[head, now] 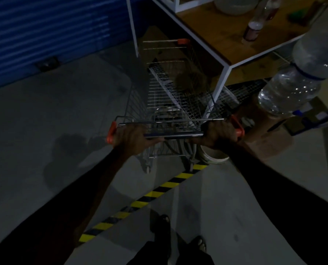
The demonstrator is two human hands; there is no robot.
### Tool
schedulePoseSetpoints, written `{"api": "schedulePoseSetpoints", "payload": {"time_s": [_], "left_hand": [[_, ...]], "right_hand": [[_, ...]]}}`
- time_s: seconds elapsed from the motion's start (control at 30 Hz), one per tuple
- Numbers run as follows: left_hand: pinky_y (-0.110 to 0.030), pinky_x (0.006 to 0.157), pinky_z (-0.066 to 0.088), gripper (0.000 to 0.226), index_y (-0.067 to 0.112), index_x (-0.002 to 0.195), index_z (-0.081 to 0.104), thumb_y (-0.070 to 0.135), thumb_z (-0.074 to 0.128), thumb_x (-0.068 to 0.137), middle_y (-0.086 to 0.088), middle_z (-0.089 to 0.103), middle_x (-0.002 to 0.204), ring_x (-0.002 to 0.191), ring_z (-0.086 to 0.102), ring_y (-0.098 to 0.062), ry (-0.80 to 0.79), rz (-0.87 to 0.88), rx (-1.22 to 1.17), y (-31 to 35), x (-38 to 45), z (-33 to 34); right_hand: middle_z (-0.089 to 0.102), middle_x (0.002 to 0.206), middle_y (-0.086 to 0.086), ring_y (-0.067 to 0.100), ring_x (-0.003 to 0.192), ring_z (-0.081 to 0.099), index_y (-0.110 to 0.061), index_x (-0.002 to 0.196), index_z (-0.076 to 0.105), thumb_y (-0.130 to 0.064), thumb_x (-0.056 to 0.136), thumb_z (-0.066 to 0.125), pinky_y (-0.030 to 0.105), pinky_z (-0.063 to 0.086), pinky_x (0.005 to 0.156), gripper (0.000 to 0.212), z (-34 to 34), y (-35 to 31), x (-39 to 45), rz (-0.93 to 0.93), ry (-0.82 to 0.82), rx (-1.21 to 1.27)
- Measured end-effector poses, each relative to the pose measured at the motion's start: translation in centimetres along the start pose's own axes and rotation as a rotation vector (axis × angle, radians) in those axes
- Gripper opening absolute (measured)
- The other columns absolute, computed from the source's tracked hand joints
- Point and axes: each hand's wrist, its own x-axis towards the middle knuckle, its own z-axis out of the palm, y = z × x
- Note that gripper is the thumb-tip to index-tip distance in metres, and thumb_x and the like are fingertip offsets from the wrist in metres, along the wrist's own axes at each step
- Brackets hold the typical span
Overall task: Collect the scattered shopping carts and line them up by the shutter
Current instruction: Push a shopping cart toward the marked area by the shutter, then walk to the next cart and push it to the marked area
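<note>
Dim concrete floor, blue shutter ahead-left. Your left hand and right hand each grip clamped on the cart handle; the cart noses toward the shutter beside the desk. Judged mid-task: this cart isn't parked yet, and a second cart sits ahead.

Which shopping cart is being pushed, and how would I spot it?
Find the blue shutter at the back left, then the white-framed wooden shelf to its right. Two wire carts stand nose to tail beside that shelf. The pushed shopping cart is the nearer one: both hands, left hand and right hand, grip its handle bar, while the far cart stands untouched.
</note>
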Motion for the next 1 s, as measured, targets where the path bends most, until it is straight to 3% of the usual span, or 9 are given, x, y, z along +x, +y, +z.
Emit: {"api": "schedulePoseSetpoints", "payload": {"time_s": [0.13, 0.3, 0.4, 0.5, 0.57, 0.63, 0.77, 0.9, 1.0], "left_hand": [[-0.058, 0.107, 0.041, 0.081, 0.014, 0.14, 0.061, 0.081, 0.05, 0.097, -0.019, 0.064, 0.134, 0.123, 0.059, -0.041, 0.332, -0.021, -0.007, 1.9, -2.4, 5.1], [-0.067, 0.128, 0.011, 0.099, 0.011, 0.171, 0.005, 0.059, 0.053, 0.1, -0.029, -0.001, 0.175, 0.162, -0.003, -0.049, 0.33, 0.009, 0.049, 5.3, -7.5, 9.0], [-0.069, 0.124, 0.018, 0.097, 0.012, 0.171, 0.016, 0.05, 0.063, 0.094, -0.033, -0.004, 0.173, 0.16, 0.0, -0.053, 0.281, 0.059, 0.053, 6.9, -9.7, 9.6], [-0.061, 0.108, 0.045, 0.075, 0.01, 0.158, 0.046, 0.043, 0.059, 0.092, -0.029, 0.04, 0.16, 0.14, 0.048, -0.048, 0.102, 0.135, 0.136, 8.7, -10.3, 10.2], [-0.046, 0.079, 0.058, 0.05, 0.01, 0.117, 0.073, 0.042, 0.045, 0.091, -0.017, 0.071, 0.115, 0.098, 0.069, -0.037, 0.024, 0.224, 0.12, 10.4, -10.8, 10.7], [-0.034, 0.053, 0.051, 0.036, 0.015, 0.069, 0.063, 0.036, 0.045, 0.093, -0.008, 0.065, 0.07, 0.059, 0.065, -0.031, 0.093, 0.325, 0.007, 12.9, -11.4, 10.5], [-0.03, 0.047, 0.041, 0.053, 0.028, 0.058, 0.035, 0.019, 0.071, 0.097, 0.009, 0.039, 0.054, 0.046, 0.047, -0.02, 0.059, 0.499, -0.142, 19.3, -12.5, 8.9], [-0.036, 0.051, 0.044, 0.038, 0.018, 0.065, 0.058, 0.031, 0.071, 0.098, -0.005, 0.062, 0.064, 0.058, 0.062, -0.033, 0.068, 0.712, -0.158, 25.2, -13.0, 8.3], [-0.037, 0.048, 0.034, 0.04, 0.019, 0.063, 0.044, 0.036, 0.059, 0.097, -0.007, 0.051, 0.059, 0.054, 0.051, -0.036, 0.061, 0.924, -0.232, 28.6, -14.0, 8.5]], "right_hand": [[0.05, 0.152, 0.024, 0.043, 0.141, 0.047, -0.012, 0.151, 0.052, -0.074, 0.099, 0.042, 0.058, 0.035, 0.116, 0.081, 2.8, -3.0, -5.2, 0.124, 0.339, 0.032], [0.0, 0.176, 0.019, 0.04, 0.163, 0.001, -0.015, 0.17, 0.01, -0.053, 0.1, 0.05, 0.059, 0.013, 0.128, 0.089, 5.7, -4.3, -10.8, 0.08, 0.289, 0.132], [0.005, 0.177, 0.014, 0.034, 0.163, 0.007, -0.022, 0.17, 0.009, -0.055, 0.099, 0.05, 0.061, 0.008, 0.126, 0.089, 6.0, -2.6, -13.3, 0.118, 0.161, 0.091], [0.057, 0.15, 0.017, 0.036, 0.132, 0.058, -0.015, 0.154, 0.048, -0.05, 0.098, 0.046, 0.06, 0.041, 0.109, 0.066, 5.7, -0.3, -16.3, 0.197, 0.22, 0.162], [0.075, 0.095, 0.019, 0.04, 0.078, 0.071, -0.008, 0.115, 0.07, -0.046, 0.092, 0.037, 0.048, 0.054, 0.074, 0.055, 4.7, 1.5, -18.8, 0.241, 0.331, 0.223], [0.067, 0.067, 0.015, 0.039, 0.054, 0.063, -0.01, 0.089, 0.068, -0.045, 0.089, 0.039, 0.036, 0.042, 0.053, 0.046, 3.3, 3.3, -21.3, 0.308, 0.365, 0.247], [0.068, 0.078, 0.011, 0.041, 0.069, 0.065, -0.014, 0.087, 0.064, -0.036, 0.101, 0.057, 0.037, 0.043, 0.055, 0.027, 2.5, 6.0, -26.8, 0.521, 0.345, 0.325], [0.071, 0.081, 0.005, 0.036, 0.069, 0.067, -0.02, 0.091, 0.065, -0.043, 0.105, 0.05, 0.037, 0.052, 0.058, 0.031, 2.5, 7.2, -33.0, 0.75, 0.439, 0.336], [0.075, 0.09, 0.0, 0.031, 0.076, 0.07, -0.023, 0.098, 0.069, -0.048, 0.106, 0.046, 0.037, 0.057, 0.065, 0.034, 2.6, 7.0, -37.7, 0.955, 0.424, 0.351]]}}
